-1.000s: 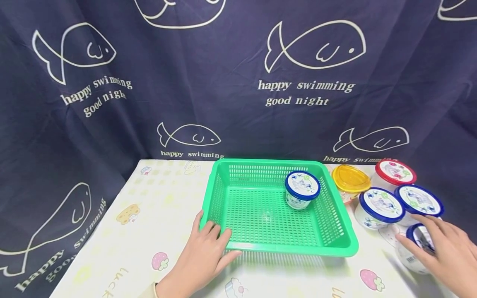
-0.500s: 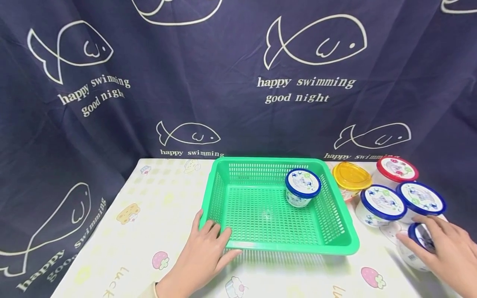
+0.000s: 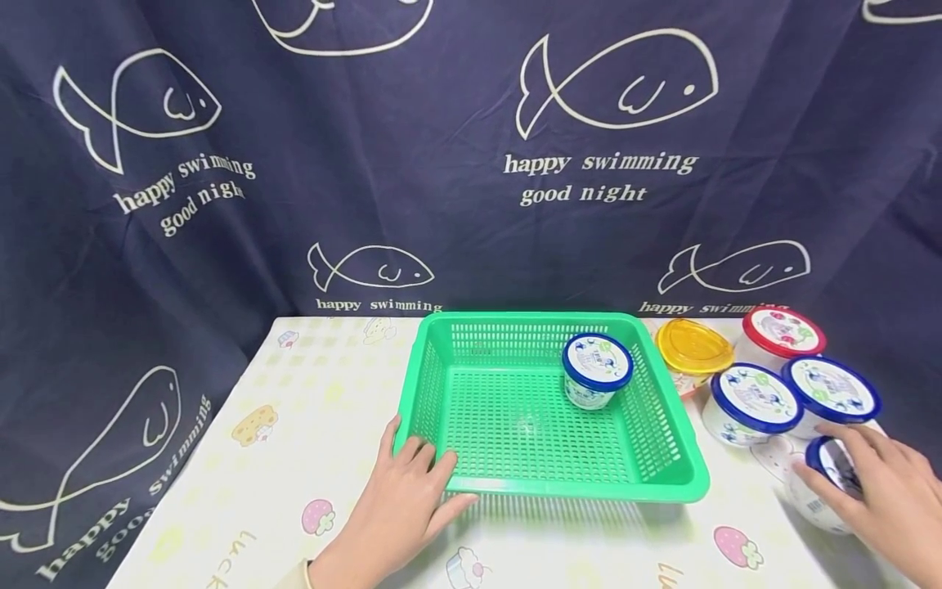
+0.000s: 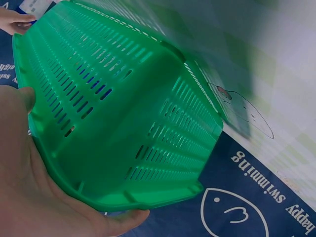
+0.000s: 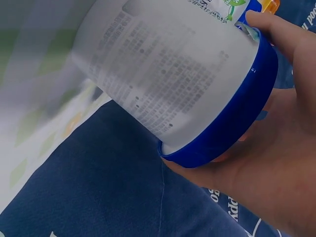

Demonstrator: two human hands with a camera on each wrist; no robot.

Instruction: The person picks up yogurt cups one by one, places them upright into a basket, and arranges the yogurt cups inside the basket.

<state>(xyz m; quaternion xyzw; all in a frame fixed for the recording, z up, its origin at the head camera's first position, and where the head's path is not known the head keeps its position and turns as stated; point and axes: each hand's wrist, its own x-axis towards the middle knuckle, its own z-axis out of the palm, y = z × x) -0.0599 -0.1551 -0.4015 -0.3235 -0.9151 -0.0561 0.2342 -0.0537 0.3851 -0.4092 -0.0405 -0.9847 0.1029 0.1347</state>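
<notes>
My left hand point(image 3: 405, 495) hooks its fingers over the near left corner of a green plastic basket point(image 3: 567, 491), its thumb outside the rim. In the left wrist view, the basket's slotted walls point(image 4: 98, 163) fill the middle. My right hand point(image 3: 894, 491) holds a white tub with a blue lid point(image 3: 813, 503) from above, thumb and fingers at either side of the lid. In the right wrist view, the tub's white wall point(image 5: 163, 79) bears grey print, and the thumb and fingers point(image 5: 281, 34) lie along the blue rim. Part of the lid is hidden by the hand.
One blue-lidded tub point(image 3: 596, 372) stands inside the basket at its right. Beside the basket are two more blue-lidded tubs point(image 3: 754, 401), a red-lidded tub point(image 3: 783, 331) and a yellow-lidded tub point(image 3: 693, 348). A dark fish-print curtain point(image 3: 471, 164) hangs behind the patterned table point(image 3: 316, 409).
My right thumb has drawn in closer to the blue lid. The left hand and basket hold their place, and the head view has shifted slightly.
</notes>
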